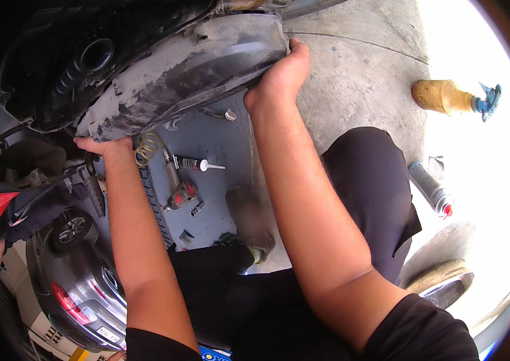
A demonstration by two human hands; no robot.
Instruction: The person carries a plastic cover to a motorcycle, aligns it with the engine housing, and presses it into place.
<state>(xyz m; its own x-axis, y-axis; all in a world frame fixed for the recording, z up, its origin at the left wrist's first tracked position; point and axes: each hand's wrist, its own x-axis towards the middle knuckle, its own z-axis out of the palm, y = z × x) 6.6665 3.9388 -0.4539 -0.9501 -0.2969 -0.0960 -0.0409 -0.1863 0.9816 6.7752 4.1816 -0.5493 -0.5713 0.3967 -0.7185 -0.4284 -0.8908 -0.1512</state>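
A long, dirt-caked dark panel [180, 72] spans the upper middle, against the black underside of a vehicle [56, 54]. My left hand [104, 143] grips its lower left end, fingers partly hidden beneath it. My right hand [276, 78] holds its right end, with the fingers mostly behind the edge. Beneath the panel, between my forearms, lie an air impact wrench [177, 189] with a yellow coiled hose [146, 147], a tube with a long white nozzle [189, 164] and a metal socket [196, 209].
A yellow container with a blue trigger top [444, 96] and a spray can [426, 186] are on concrete [351, 78] at right, above a round pan [441, 283]. A parked car [80, 301] and another person's dark-clothed body part [35, 222] appear at lower left.
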